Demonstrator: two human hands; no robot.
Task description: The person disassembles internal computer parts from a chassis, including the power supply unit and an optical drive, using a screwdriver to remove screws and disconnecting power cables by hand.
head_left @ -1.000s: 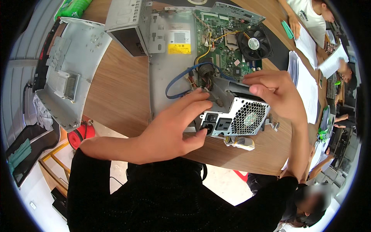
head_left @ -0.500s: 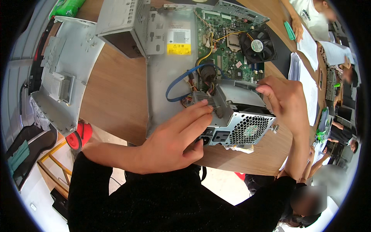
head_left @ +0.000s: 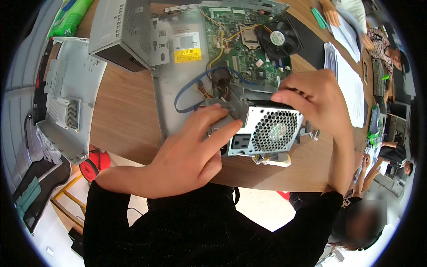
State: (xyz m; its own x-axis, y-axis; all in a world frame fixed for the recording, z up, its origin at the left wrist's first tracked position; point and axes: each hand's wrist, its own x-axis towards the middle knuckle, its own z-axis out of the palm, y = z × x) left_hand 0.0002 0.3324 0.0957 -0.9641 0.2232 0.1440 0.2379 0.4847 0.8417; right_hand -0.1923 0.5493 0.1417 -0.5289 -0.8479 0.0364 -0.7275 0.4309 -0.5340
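Note:
Between my hands a metal power supply unit (head_left: 275, 132) with a honeycomb vent and a black socket is held tilted at the near edge of an opened computer case (head_left: 171, 80). My left hand (head_left: 187, 151) is on its left side, fingers across the slotted top and the vent face's edge. My right hand (head_left: 316, 100) pinches its upper right edge, thumb and fingers closed. Behind the unit, bundled wires (head_left: 221, 76) and a blue flat cable (head_left: 179, 97) lie over the case. A green motherboard (head_left: 244, 58) carries a black fan (head_left: 279, 40).
A grey drive cage (head_left: 129, 35) rises at the case's far left. The removed cover (head_left: 84, 66) with a heatsink (head_left: 67, 113) lies further left. Paper stacks (head_left: 342, 89) and another person's hand (head_left: 330, 14) are at right. A taped white bundle (head_left: 273, 159) and small metal parts (head_left: 315, 133) lie nearby.
The power supply has tipped so its vent face shows more squarely and its top less. Both hands stay on it. The whole view has shifted, with the case now further left and up.

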